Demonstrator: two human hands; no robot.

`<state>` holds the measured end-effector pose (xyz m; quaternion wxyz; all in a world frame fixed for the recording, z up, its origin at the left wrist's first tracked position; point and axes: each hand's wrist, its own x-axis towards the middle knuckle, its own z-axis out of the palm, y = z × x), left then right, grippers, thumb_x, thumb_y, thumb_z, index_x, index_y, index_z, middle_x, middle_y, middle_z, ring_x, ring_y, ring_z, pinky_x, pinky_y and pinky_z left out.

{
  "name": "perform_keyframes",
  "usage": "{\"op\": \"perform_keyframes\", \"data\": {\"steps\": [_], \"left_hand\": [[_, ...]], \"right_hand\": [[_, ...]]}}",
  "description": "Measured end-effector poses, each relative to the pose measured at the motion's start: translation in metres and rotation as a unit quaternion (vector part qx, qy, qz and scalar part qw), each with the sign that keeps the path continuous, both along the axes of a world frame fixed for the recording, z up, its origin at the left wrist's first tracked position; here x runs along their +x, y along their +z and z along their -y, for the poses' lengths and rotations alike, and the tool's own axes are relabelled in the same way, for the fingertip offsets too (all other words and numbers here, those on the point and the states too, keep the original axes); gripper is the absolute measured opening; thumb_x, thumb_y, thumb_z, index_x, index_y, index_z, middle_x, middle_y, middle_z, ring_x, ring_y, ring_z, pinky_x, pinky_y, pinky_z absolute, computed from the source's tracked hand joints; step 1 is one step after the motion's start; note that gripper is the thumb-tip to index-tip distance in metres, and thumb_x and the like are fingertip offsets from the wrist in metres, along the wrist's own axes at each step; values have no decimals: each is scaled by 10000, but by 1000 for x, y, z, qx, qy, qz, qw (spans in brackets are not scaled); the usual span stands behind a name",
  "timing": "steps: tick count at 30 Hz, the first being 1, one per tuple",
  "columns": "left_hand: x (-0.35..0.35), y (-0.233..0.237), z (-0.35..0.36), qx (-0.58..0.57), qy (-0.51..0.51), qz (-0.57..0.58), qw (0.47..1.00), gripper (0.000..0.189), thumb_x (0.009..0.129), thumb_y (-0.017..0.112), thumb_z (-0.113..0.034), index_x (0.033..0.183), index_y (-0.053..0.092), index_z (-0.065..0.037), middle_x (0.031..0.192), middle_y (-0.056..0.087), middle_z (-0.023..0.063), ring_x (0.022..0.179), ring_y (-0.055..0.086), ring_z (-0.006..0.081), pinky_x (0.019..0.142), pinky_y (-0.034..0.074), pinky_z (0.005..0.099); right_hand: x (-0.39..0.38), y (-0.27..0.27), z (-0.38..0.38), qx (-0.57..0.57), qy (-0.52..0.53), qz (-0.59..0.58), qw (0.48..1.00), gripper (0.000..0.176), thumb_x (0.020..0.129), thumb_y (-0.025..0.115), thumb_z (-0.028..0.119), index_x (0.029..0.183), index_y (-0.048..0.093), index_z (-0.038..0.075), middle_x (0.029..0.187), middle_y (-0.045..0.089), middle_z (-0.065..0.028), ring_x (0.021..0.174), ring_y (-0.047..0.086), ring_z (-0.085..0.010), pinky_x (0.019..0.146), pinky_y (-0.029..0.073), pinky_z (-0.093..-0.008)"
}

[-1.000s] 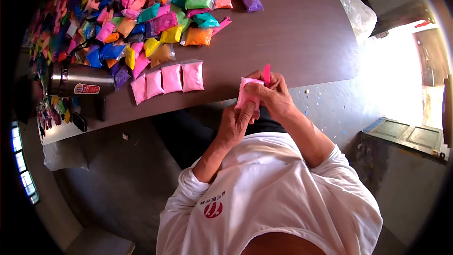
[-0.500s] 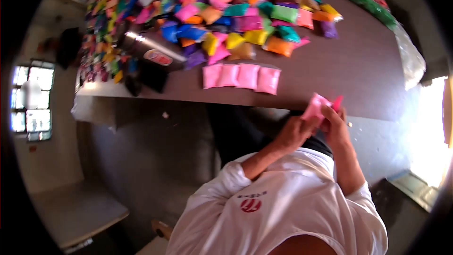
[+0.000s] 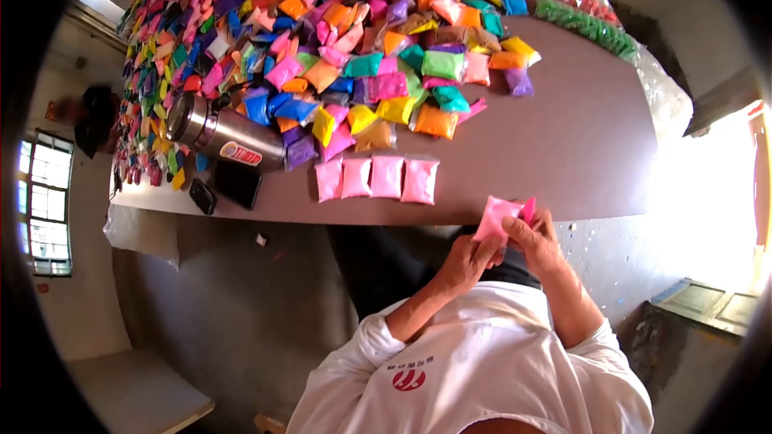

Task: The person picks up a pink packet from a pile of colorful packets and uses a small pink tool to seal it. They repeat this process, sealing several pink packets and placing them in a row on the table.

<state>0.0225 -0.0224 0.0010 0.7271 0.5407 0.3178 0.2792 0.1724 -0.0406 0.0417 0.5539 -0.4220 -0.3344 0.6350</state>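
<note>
Both my hands hold a small pink powder packet (image 3: pixel 495 215) just off the near edge of the brown table (image 3: pixel 579 153). My left hand (image 3: pixel 469 257) grips the packet's lower part. My right hand (image 3: pixel 537 243) pinches its top, and a darker pink tool (image 3: pixel 528 209) sticks up between its fingers. A row of several matching pink packets (image 3: pixel 376 178) lies on the table just beyond my hands.
A large heap of many-coloured packets (image 3: pixel 338 40) covers the far and left part of the table. A steel flask (image 3: pixel 221 133) lies on its side by a black phone (image 3: pixel 237 185). Clear bags of green and red packets (image 3: pixel 591 20) sit far right.
The view swung across the table and back, so more of the heap shows now. My hands kept hold of the pink packet, which sits lower in view with the pink tool tucked closer in.
</note>
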Motion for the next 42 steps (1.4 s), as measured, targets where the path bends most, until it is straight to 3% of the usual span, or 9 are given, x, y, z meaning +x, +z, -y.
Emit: {"op": "perform_keyframes", "data": {"steps": [8,17,20,23,24,29,31,38,42], "left_hand": [[-4,-10,5,-34,-22,43,998,436,949,426,-384,726,509,-19,648,497,8,601,443,83,551,373,235],[-8,-24,7,-22,-17,55,998,371,952,447,-337,788,533,-16,629,462,-2,573,410,83,534,359,242],[-9,-21,5,-26,-26,75,997,386,956,434,-337,746,504,-21,626,451,4,575,408,92,545,360,246],[-8,-19,4,-28,-32,79,996,398,961,420,-336,714,479,-30,637,449,4,588,414,94,557,366,249],[-9,-18,3,-24,-39,85,995,391,963,419,-330,720,482,-29,642,451,3,592,413,93,559,367,249],[-9,-14,1,-19,-33,52,998,363,964,418,-327,772,501,-30,644,444,-2,594,406,88,558,364,249],[-10,-16,2,-16,-35,62,997,353,961,423,-333,794,507,-34,642,437,-7,596,403,86,563,363,245],[-7,-6,4,-39,-71,41,996,358,954,438,-348,768,506,-49,640,430,-17,603,396,86,568,354,242],[-6,0,3,-10,-108,19,994,361,935,474,-368,781,526,-46,649,429,-27,608,392,87,570,356,252]], "right_hand": [[4,-12,-9,81,28,122,989,198,906,542,149,861,520,-42,674,614,-121,493,603,-166,417,503,-268],[-1,0,-9,36,97,84,991,252,890,576,183,902,524,-64,686,621,-114,583,648,-196,505,543,-290],[4,-11,-5,85,70,297,948,229,876,583,140,856,544,-85,671,617,-110,574,634,-177,516,532,-272],[1,-2,-9,132,43,331,933,230,877,581,147,852,553,-80,673,616,-102,564,618,-160,510,519,-267],[-5,8,-9,52,40,248,967,268,882,588,195,866,561,-71,674,616,-96,575,615,-162,520,520,-273],[-3,5,-10,60,14,205,977,311,866,611,249,843,560,-56,716,624,-109,605,628,-172,546,531,-274],[0,6,-11,54,84,125,987,315,865,612,253,875,553,-56,732,623,-105,602,624,-167,539,526,-271],[16,-11,-4,89,99,164,977,288,871,612,225,956,538,-41,737,617,-70,611,596,-128,543,492,-236],[16,-11,0,73,91,61,991,242,870,615,216,880,571,-22,723,609,-38,627,574,-96,547,467,-228]]}}
